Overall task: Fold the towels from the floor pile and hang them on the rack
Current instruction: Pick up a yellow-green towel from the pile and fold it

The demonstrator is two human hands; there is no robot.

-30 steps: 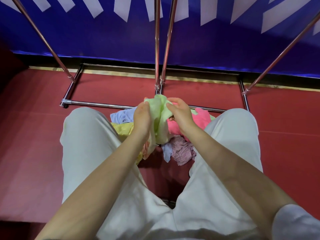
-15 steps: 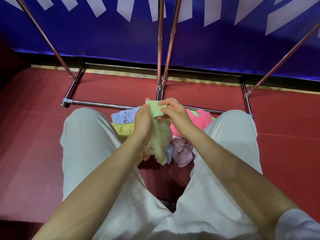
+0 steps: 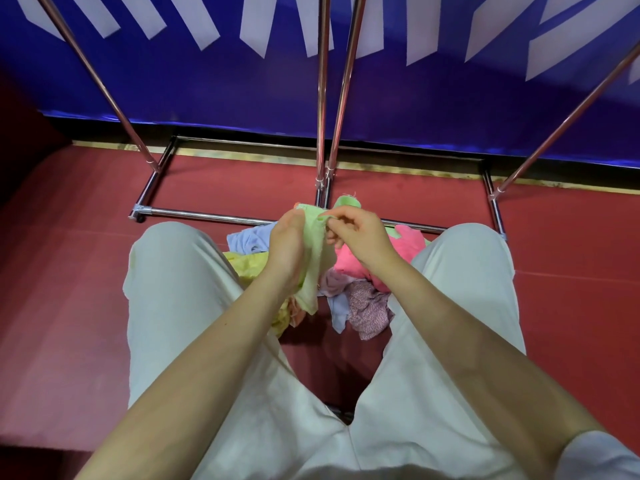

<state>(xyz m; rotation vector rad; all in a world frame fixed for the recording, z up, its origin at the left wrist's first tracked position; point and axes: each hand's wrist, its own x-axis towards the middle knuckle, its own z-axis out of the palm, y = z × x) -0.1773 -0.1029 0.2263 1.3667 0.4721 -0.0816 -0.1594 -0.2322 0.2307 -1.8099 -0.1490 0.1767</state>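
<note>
A light green towel [image 3: 317,258] hangs between my hands above the floor pile. My left hand [image 3: 285,242] grips its upper left part, fingers wrapped round the cloth. My right hand [image 3: 356,233] pinches the top edge between thumb and forefinger. Under them lies the pile: a pink towel [image 3: 360,261], a pale blue one [image 3: 247,240], a yellow one [image 3: 246,266] and a mauve patterned one [image 3: 369,311]. The chrome rack [image 3: 323,98] stands just beyond the pile, its base bar [image 3: 207,215] on the floor.
I crouch with my white-trousered knees [image 3: 173,271] on either side of the pile. The floor [image 3: 69,254] is dark red. A blue banner wall [image 3: 207,81] rises behind the rack's slanted poles.
The green towel was bunched between both hands. It now hangs lower and more stretched out, and my right hand has shifted to pinch its top edge.
</note>
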